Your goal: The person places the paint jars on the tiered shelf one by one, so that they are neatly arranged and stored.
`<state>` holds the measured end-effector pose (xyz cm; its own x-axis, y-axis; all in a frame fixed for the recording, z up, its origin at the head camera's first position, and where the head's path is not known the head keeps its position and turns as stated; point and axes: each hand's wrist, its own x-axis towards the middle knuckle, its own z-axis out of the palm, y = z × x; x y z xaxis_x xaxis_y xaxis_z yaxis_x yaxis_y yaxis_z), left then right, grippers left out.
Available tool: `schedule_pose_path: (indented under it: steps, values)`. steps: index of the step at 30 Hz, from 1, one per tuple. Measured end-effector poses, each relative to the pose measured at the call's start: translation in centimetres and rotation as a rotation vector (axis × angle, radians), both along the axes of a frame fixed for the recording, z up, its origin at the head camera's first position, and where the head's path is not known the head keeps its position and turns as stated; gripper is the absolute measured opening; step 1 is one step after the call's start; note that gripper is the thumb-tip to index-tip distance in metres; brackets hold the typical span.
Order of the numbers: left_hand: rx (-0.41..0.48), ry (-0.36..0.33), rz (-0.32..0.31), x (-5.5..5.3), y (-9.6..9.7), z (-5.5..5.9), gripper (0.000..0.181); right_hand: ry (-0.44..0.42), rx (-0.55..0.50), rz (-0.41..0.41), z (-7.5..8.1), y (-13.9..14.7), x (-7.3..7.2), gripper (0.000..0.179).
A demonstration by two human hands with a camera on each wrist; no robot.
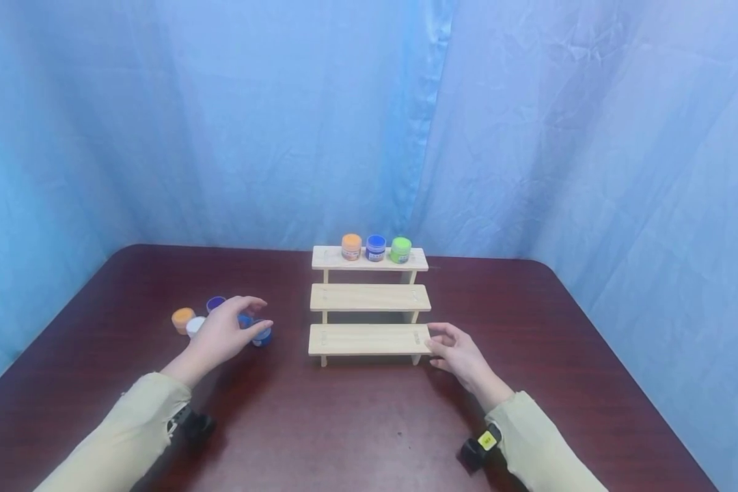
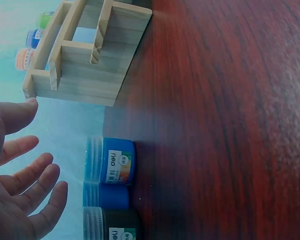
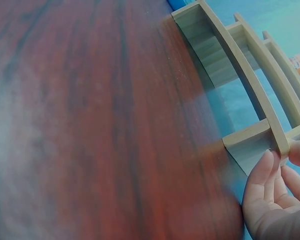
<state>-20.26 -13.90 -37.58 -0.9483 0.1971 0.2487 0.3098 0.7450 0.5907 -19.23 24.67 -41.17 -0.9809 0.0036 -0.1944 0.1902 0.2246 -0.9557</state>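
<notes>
My left hand [image 1: 224,329] hovers over a cluster of small paint jars at the left, its fingers spread and loosely bent, nothing between them. Beside its thumb is a blue paint jar [image 1: 262,335]; in the left wrist view this jar [image 2: 119,160] shows a label, with a dark jar [image 2: 121,222] near it. An orange-lidded jar [image 1: 183,320], a white-lidded jar [image 1: 195,326] and a purple-lidded jar [image 1: 215,303] are partly behind the hand. At the right, my right hand [image 1: 464,354] pinches the end of the lowest step of a three-step wooden stand [image 1: 369,335] between thumb and fingers.
Along the stand's top step stand an orange jar [image 1: 351,247], a blue jar [image 1: 376,248] and a green jar [image 1: 400,250]. The dark red table [image 1: 344,437] reaches back to pale blue curtains [image 1: 270,123], which also hang at both sides.
</notes>
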Motion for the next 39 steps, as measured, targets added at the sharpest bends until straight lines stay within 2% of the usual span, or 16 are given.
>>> schedule_pose_path:
  steps: [16, 33, 39]
  values:
    - [-0.006, -0.015, -0.013, -0.18, -0.36, -0.87, 0.035, 0.009, -0.005, -0.004, -0.14, 0.06, -0.25, 0.04]
    - [-0.06, -0.028, -0.029, -0.39, -0.21, -0.84, 0.033, 0.01, -0.011, -0.01, -0.37, 0.09, -0.23, 0.04]
    - [-0.084, -0.053, -0.028, -0.48, -0.29, -1.06, 0.033, 0.011, -0.009, -0.003, -0.23, -0.02, 0.05, 0.041]
